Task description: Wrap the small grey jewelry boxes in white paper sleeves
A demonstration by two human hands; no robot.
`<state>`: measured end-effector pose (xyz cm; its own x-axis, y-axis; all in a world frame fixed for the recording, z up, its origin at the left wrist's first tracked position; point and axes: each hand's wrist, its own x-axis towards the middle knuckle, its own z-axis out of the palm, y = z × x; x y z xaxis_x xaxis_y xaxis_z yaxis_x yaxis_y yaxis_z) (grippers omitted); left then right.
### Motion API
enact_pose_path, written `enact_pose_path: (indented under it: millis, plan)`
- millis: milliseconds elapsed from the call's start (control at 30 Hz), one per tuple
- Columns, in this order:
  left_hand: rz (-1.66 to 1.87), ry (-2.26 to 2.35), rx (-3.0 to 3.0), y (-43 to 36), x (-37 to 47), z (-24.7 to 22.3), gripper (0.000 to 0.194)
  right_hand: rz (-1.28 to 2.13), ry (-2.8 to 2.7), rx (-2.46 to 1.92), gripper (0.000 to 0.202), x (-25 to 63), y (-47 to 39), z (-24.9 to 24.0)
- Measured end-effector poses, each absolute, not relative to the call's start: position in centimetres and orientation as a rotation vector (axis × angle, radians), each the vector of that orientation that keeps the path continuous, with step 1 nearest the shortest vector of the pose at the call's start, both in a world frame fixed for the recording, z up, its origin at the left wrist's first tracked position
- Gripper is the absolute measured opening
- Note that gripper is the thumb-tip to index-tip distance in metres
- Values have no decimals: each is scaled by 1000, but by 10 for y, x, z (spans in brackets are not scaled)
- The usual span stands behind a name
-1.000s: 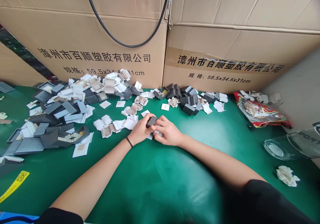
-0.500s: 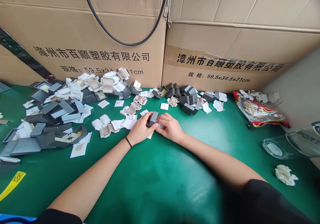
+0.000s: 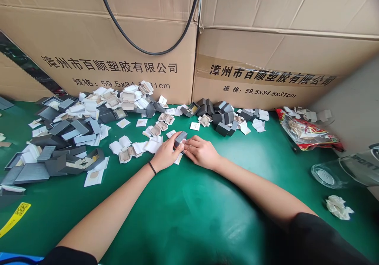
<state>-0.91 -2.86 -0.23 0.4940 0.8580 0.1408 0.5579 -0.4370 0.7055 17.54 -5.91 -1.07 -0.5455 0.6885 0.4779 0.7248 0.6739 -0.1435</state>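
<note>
A small dark grey box is gripped in my left hand, fingers behind it and thumb at its near side. My right hand meets the box at its right end, with fingers curled and tips pinched together. A bit of white shows between the fingertips and the box, but what they pinch is hidden. Just under the hands, a white card lies on the green table. Left of my left hand are opened white paper inserts.
A heap of grey boxes and white liners covers the left side. More grey boxes stand against large cartons. To the right are a red food packet, a clear cup and crumpled tissue. A black cable hangs above.
The box has tilted and dropped slightly in my left hand. My right fingers have drawn together at its right end. The surrounding piles look unchanged.
</note>
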Motion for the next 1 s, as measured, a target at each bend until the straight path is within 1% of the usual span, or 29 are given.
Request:
enact_pose_path:
  millis: [167, 400, 600, 1000]
  plan:
    - [728, 1143, 2187, -28, -9, -6, 51, 46, -2266, -1075, 26, 175, -59, -14]
    - [915, 1224, 2465, -32, -7, -10, 39, 125, -2146, -1109, 25, 170, -62, -18]
    - [857, 1298, 2481, -34, -6, -11, 36, 106, -2121, -1205, 25, 169, -63, -12]
    - [776, 1410, 2353, -38, -1, -6, 38, 47, -2313, -1170, 25, 170, -59, -9]
